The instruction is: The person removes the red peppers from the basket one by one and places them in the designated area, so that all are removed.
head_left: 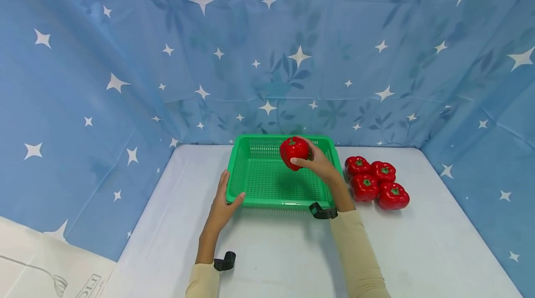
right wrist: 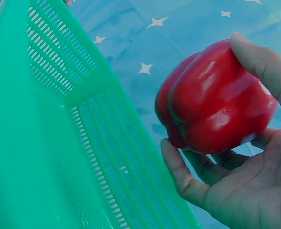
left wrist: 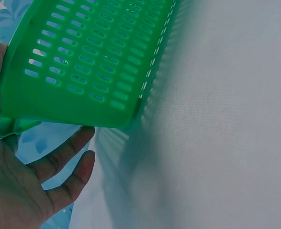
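Observation:
My right hand [head_left: 318, 162] grips a red bell pepper [head_left: 294, 152] above the green basket [head_left: 288, 203], thumb on one side and fingers on the other. The right wrist view shows this bell pepper [right wrist: 212, 102] from its lobed side, held in the right hand [right wrist: 255, 191] beyond the basket wall [right wrist: 126, 162]. At the basket's front left corner is my left hand [head_left: 223, 209], thumb over the front rim and fingers along the left side. In the left wrist view the fingers of the left hand [left wrist: 21, 186] are loosely extended by the basket's corner [left wrist: 74, 107]. Inside, the basket shows only its slotted floor.
Several red bell peppers [head_left: 364, 187] stand grouped on the white table [head_left: 434, 242], right of the basket. A blue star-patterned curtain [head_left: 267, 56] hangs behind the table and along both sides. A dark wrist strap [head_left: 323, 211] crosses the right wrist near the basket's front rim.

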`<state>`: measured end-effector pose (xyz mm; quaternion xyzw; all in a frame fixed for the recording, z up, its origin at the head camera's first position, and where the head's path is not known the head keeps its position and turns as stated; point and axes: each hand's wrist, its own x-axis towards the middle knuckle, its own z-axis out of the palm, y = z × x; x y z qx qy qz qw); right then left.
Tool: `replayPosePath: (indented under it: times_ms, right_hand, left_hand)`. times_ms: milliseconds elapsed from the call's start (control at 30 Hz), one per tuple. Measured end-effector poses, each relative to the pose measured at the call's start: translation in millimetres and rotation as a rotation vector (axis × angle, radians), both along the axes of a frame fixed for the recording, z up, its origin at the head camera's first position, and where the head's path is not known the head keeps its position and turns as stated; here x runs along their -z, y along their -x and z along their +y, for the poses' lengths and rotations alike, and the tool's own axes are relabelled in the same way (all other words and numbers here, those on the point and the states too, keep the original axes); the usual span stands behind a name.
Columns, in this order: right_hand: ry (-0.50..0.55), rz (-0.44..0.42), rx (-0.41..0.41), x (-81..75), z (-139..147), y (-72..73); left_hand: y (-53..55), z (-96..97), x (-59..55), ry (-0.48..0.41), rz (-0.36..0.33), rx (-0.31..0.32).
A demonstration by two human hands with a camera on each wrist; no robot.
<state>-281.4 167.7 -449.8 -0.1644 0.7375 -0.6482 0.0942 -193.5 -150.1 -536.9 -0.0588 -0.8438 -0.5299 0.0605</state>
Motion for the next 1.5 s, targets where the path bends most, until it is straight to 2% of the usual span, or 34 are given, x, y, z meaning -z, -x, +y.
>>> replayPosePath:
  times_ms: [300, 533, 833, 1033, 1167, 1400, 1500]
  right_hand:
    - [0.025, 0.029, 0.068, -0.7, 27.2, -33.8]
    - [-0.009, 0.083, 0.193, 11.9, 46.8, -63.0]
    - [0.084, 0.120, 0.318, 24.2, 66.8, -91.5]
    - [0.112, 0.093, 0.472, 30.9, 79.6, -115.1]
    - [0.107, 0.100, 0.543, 35.1, 88.5, -125.0]
    - [0.080, 0.107, 0.622, 44.3, 101.9, -135.9]
    - [0.056, 0.116, 0.688, 49.1, 104.1, -140.9]
  left_hand:
    - [1.8, -1.0, -1.8, -0.002, -0.003, -0.003]
    - [1.9, -1.4, -2.8, -0.007, -0.006, 0.004]
    - [4.2, -1.3, -3.6, -0.009, 0.014, 0.001]
    - [3.1, -0.2, -2.4, 0.000, -0.005, 0.004]
    - [1.7, 0.3, -1.6, 0.004, -0.015, -0.005]
    - [0.8, 1.3, -0.2, 0.003, -0.010, -0.006]
    - [0.8, 0.9, -0.1, 0.003, -0.009, -0.007]
